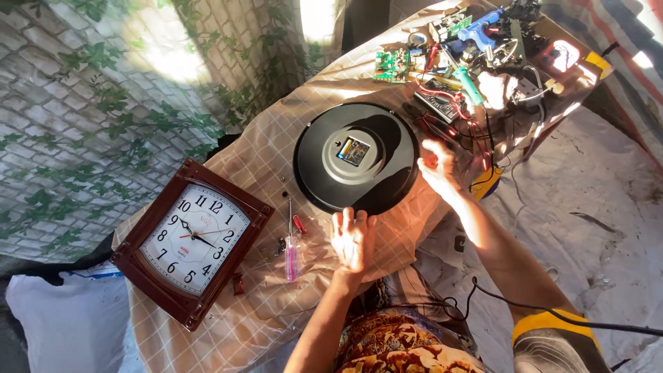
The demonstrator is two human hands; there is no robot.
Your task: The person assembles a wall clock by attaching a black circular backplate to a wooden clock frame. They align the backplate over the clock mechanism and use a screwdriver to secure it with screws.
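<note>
A round black clock (pixel 356 157) lies face down on the cloth-covered table (pixel 262 159), its movement with a battery showing in the middle. My left hand (pixel 353 238) rests flat at the clock's near rim, fingers apart. My right hand (pixel 437 166) touches the clock's right rim, fingers curled; whether it pinches anything is hidden. A pink-handled screwdriver (pixel 291 250) lies to the left of my left hand, beside a small red-handled tool (pixel 299 224) and loose small parts.
A brown square wall clock (pixel 193 240) lies face up at the table's left corner. At the far end sit circuit boards (pixel 391 64), a blue glue gun (pixel 480 29), a multimeter with leads (pixel 442 100) and tangled wires. A black cable (pixel 552 311) crosses my right arm.
</note>
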